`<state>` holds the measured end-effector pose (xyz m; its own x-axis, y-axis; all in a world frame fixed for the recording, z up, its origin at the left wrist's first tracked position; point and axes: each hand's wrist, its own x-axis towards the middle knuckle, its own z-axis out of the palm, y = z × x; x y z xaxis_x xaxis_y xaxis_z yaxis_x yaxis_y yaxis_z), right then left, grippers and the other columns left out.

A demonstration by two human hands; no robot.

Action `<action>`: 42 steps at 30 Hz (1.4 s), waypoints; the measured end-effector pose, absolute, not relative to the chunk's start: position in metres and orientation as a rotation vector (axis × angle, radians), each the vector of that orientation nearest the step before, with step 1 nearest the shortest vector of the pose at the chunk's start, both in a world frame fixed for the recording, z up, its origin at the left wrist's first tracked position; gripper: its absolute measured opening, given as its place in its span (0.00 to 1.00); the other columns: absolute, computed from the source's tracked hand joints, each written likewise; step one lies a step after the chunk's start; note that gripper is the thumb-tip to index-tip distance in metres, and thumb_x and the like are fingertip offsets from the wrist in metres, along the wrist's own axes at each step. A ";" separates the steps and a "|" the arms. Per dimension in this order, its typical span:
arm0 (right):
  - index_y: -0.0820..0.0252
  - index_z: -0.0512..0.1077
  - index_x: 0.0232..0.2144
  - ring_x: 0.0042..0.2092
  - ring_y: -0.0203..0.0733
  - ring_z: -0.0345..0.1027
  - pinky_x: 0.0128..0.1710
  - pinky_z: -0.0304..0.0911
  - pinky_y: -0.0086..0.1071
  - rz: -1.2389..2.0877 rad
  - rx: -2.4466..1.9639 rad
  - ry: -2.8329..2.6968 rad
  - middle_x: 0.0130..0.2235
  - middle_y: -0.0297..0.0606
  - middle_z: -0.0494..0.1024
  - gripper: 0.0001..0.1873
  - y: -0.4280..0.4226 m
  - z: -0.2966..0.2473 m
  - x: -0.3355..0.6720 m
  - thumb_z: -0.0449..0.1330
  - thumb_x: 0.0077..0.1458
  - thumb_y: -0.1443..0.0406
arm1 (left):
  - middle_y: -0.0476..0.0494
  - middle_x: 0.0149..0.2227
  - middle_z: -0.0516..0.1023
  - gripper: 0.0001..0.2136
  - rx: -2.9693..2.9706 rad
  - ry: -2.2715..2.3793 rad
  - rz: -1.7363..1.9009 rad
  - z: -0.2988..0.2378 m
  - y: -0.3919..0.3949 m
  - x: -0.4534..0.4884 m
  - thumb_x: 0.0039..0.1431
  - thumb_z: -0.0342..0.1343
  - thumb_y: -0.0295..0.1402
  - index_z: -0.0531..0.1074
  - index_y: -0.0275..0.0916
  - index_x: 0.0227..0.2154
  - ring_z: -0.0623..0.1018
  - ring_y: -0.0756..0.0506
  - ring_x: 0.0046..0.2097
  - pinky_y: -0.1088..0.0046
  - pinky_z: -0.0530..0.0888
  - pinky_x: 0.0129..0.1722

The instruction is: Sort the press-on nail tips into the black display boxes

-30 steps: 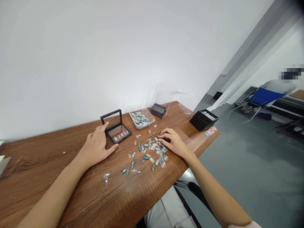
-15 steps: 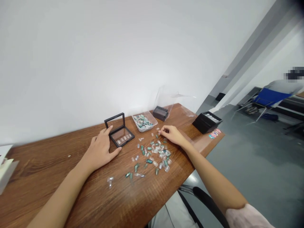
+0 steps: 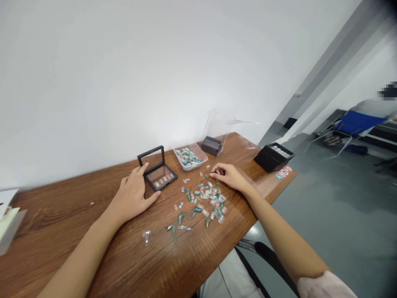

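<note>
Several press-on nails (image 3: pixel 206 198), green-patterned and clear, lie scattered on the wooden table (image 3: pixel 62 211). My right hand (image 3: pixel 228 176) sits at the far edge of this scatter, its fingers curled and touching or almost touching the nails; whether a nail lies between them is hidden. My left hand (image 3: pixel 133 194) rests on the table with its fingers spread against the left side of an open black display box (image 3: pixel 159 178). That box has a raised clear lid and a row of nails inside.
A clear plastic tray (image 3: pixel 190 159) of green nails and a small dark box (image 3: pixel 211 145) stand at the wall side. A black box (image 3: pixel 273 158) sits at the right corner. Beyond the table's edge, a person (image 3: pixel 370 108) is near a blue chair (image 3: pixel 353 123).
My right hand has lifted from on top of the nails to their far edge, uncovering the pile. The view has swung slightly. My left hand stays at the box.
</note>
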<state>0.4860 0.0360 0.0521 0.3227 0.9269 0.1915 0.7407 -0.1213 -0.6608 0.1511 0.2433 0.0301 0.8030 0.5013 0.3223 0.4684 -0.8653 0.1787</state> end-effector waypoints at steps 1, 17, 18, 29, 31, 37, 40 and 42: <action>0.59 0.76 0.33 0.28 0.36 0.60 0.30 0.55 0.30 0.340 -1.927 -1.459 0.26 0.30 0.70 0.14 0.036 0.052 0.485 0.65 0.58 0.54 | 0.22 0.69 0.57 0.40 2.896 0.784 0.550 0.030 0.243 0.151 0.63 0.51 0.53 0.45 0.33 0.68 0.62 0.26 0.67 0.41 0.67 0.59; 0.57 0.81 0.41 0.32 0.38 0.62 0.33 0.57 0.32 0.460 -1.838 -1.556 0.31 0.34 0.73 0.17 0.034 0.055 0.494 0.64 0.58 0.52 | 0.21 0.70 0.54 0.42 2.890 0.751 0.560 0.029 0.244 0.150 0.63 0.51 0.54 0.43 0.32 0.68 0.61 0.26 0.68 0.41 0.66 0.59; 0.58 0.81 0.40 0.31 0.37 0.62 0.33 0.57 0.32 0.473 -1.847 -1.536 0.30 0.34 0.72 0.17 0.034 0.055 0.494 0.65 0.57 0.52 | 0.21 0.69 0.54 0.42 2.893 0.736 0.559 0.029 0.244 0.150 0.63 0.52 0.54 0.43 0.32 0.68 0.61 0.26 0.68 0.41 0.66 0.59; 0.59 0.77 0.35 0.29 0.37 0.62 0.30 0.57 0.31 0.495 -1.835 -1.369 0.28 0.33 0.73 0.18 0.034 0.066 0.477 0.66 0.56 0.50 | 0.21 0.71 0.51 0.50 2.850 0.712 0.518 0.033 0.241 0.148 0.58 0.57 0.55 0.38 0.32 0.70 0.66 0.27 0.66 0.45 0.64 0.62; 0.59 0.76 0.34 0.30 0.37 0.64 0.31 0.59 0.32 0.468 -1.803 -1.356 0.29 0.34 0.75 0.18 0.036 0.071 0.467 0.65 0.57 0.50 | 0.21 0.70 0.55 0.55 2.808 0.699 0.527 0.034 0.240 0.149 0.56 0.59 0.54 0.30 0.32 0.71 0.65 0.27 0.66 0.46 0.63 0.63; 0.58 0.76 0.35 0.32 0.42 0.68 0.33 0.62 0.34 0.285 -1.857 -1.410 0.31 0.38 0.78 0.16 0.045 0.075 0.459 0.61 0.61 0.51 | 0.21 0.70 0.55 0.60 2.759 0.658 0.554 0.036 0.240 0.148 0.55 0.61 0.53 0.17 0.36 0.69 0.66 0.27 0.66 0.44 0.62 0.63; 0.58 0.76 0.35 0.31 0.43 0.69 0.33 0.63 0.36 0.134 -1.949 -1.417 0.31 0.38 0.79 0.15 0.044 0.070 0.468 0.59 0.62 0.53 | 0.23 0.69 0.57 0.59 2.756 0.638 0.568 0.037 0.239 0.149 0.55 0.60 0.53 0.19 0.37 0.70 0.67 0.27 0.65 0.43 0.63 0.62; 0.57 0.76 0.35 0.32 0.43 0.70 0.34 0.64 0.36 0.113 -1.995 -1.451 0.32 0.39 0.80 0.13 0.041 0.066 0.472 0.59 0.62 0.55 | 0.24 0.69 0.58 0.57 2.752 0.631 0.569 0.037 0.239 0.149 0.56 0.59 0.53 0.21 0.38 0.71 0.67 0.27 0.65 0.43 0.63 0.62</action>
